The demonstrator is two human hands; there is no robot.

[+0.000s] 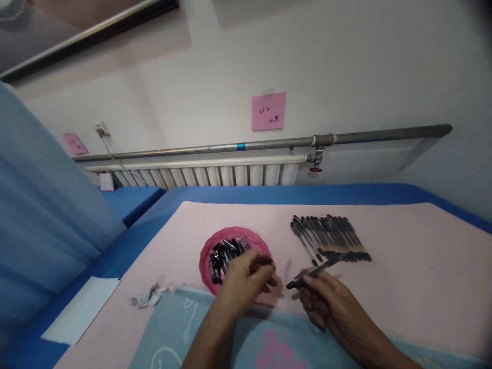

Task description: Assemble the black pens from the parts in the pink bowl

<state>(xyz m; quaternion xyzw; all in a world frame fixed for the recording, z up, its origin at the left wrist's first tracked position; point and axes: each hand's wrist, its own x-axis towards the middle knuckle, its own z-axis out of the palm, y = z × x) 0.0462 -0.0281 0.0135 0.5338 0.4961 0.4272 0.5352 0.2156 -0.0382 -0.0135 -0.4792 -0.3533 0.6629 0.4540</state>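
Observation:
My right hand (pixel 330 302) is closed round a dark pen (pixel 319 269), pinched between thumb and fingers; its near end points left and its far end toward the row of pens. Opposite it, my left hand (pixel 248 277) hangs over the right rim of a pink scalloped bowl (pixel 203 256). Its fingers are curled together, and a dark bit shows by the fingertips, too blurred to name. Inside the bowl lie several short black and clear pieces (pixel 221 259) that look like pen caps. Beyond my right hand, several black-ended pens (pixel 326 233) lie side by side.
A pink cover (pixel 423 266) lies over the blue bed (pixel 292 193), with a patterned blue-green cloth (pixel 207 328) at the front. Crumpled white scraps (pixel 148 297) and a white sheet (pixel 82 310) are on the left. A radiator (pixel 215 174) and pipe run along the wall behind.

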